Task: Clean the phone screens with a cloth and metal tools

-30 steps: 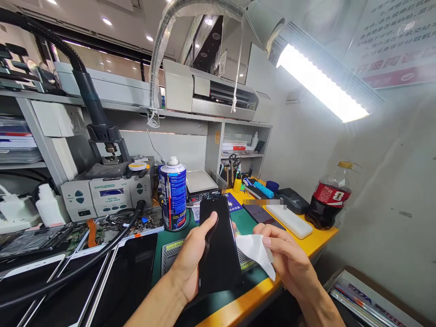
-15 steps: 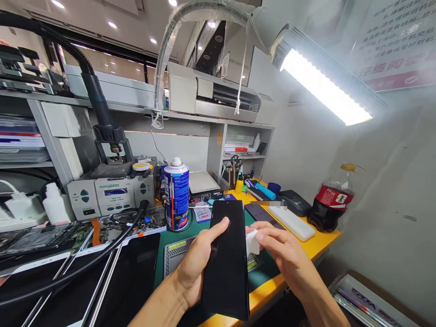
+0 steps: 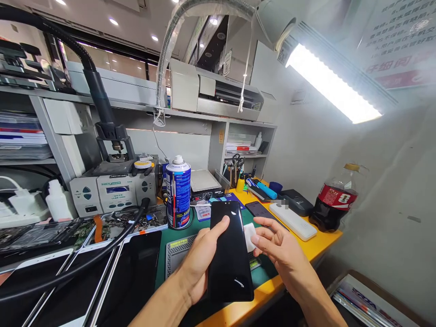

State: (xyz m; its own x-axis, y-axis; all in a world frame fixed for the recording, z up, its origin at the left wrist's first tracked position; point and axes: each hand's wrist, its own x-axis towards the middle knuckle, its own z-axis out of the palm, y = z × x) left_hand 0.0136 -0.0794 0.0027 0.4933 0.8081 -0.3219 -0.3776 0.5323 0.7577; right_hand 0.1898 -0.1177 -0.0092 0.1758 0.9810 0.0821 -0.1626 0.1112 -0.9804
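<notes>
A black smartphone (image 3: 230,259) stands tilted in my left hand (image 3: 200,254), screen toward me, the thumb lying across the glass. Behind its left edge the other fingers are hidden. At the phone's right edge, my right hand (image 3: 282,247) pinches a small white cloth or tissue (image 3: 250,237) between thumb and fingers; the upper fingers are loosely bent. Beneath the hands, a grey perforated metal plate (image 3: 172,259) lies on a green mat (image 3: 163,277).
A blue spray can (image 3: 178,195) stands behind the phone. Phone screens (image 3: 136,268) and a black cable (image 3: 112,247) lie at left, near a soldering station (image 3: 114,193). At right are a white power bank (image 3: 293,221) and a cola bottle (image 3: 335,200). A bright lamp (image 3: 334,81) hangs above.
The phone has tilted, its lower end moving up and slightly right, and a reflection now shows on the glass. My right hand's upper fingers have lifted away from the white cloth.
</notes>
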